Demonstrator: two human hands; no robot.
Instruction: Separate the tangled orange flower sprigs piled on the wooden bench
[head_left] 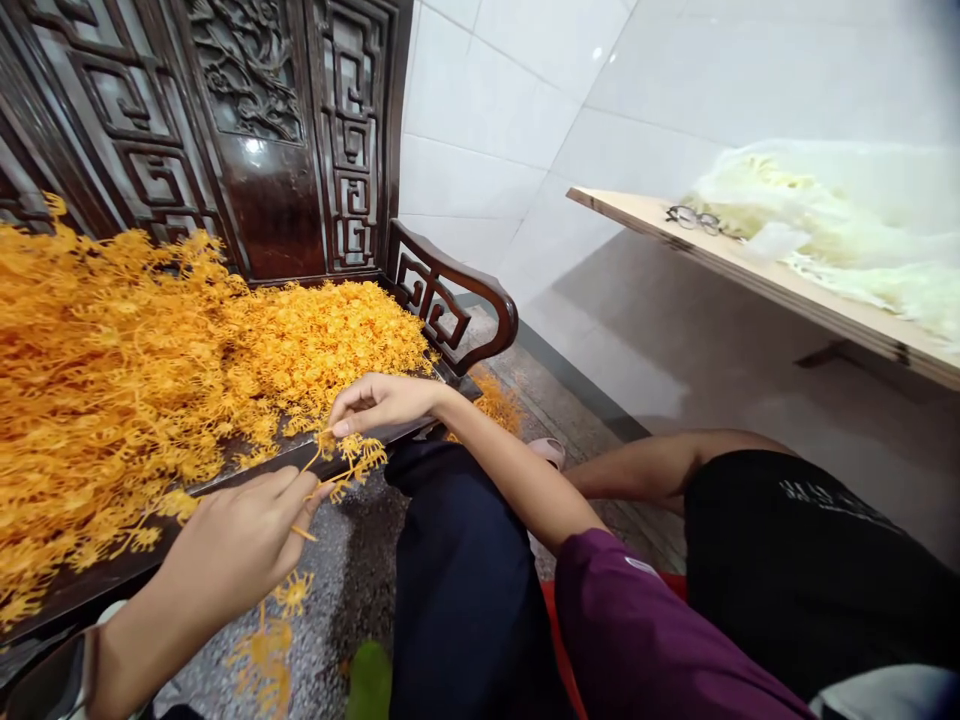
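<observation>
A big heap of orange plastic flower sprigs [150, 370] covers the seat of a dark carved wooden bench [450, 300]. My left hand [232, 545] pinches the thin stem of one orange sprig [349, 465] just off the bench's front edge. My right hand [375, 402] is closed in a pinch on the same sprig's upper end, right beside the heap. The sprig stretches between both hands above my dark trouser leg [457, 590].
Several loose orange pieces [270, 640] lie on the speckled floor below my hands. A wooden board [787, 285] at the right carries pale green material [847, 230] and a pair of glasses [694, 218]. Another person's leg and black shorts [795, 560] sit at the right.
</observation>
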